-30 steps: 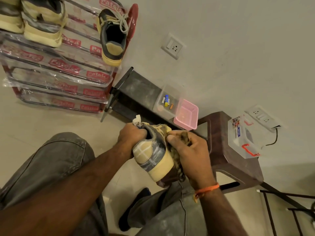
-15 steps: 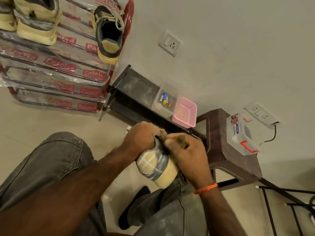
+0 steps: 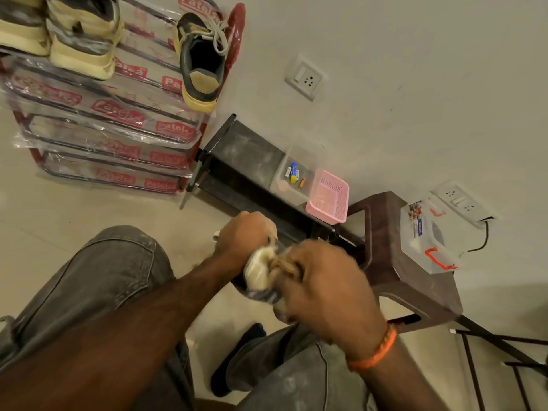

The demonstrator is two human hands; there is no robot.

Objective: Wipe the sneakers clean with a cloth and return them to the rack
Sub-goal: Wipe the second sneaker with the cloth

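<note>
A grey and cream sneaker [image 3: 258,275] is held between my knees, mostly hidden by both hands, its heel toward me. My left hand [image 3: 243,239] grips its upper from the left. My right hand [image 3: 323,280] holds a crumpled brown cloth [image 3: 289,264] and presses it against the sneaker's heel; this hand is motion-blurred. Three more sneakers stand on the top tier of the plastic-wrapped rack [image 3: 98,114] at the upper left: one [image 3: 201,59] at its right end, two [image 3: 80,40] at the left.
A dark low shelf [image 3: 246,161] against the wall carries a clear box [image 3: 293,176] of small items and a pink basket [image 3: 329,195]. A brown stool [image 3: 397,262] on the right holds a clear container [image 3: 427,235]. Black metal frame [image 3: 504,351] at lower right.
My right hand with the cloth has slid from the sneaker's side over its heel, covering most of the sole. The sneaker has sunk deeper between both hands.
</note>
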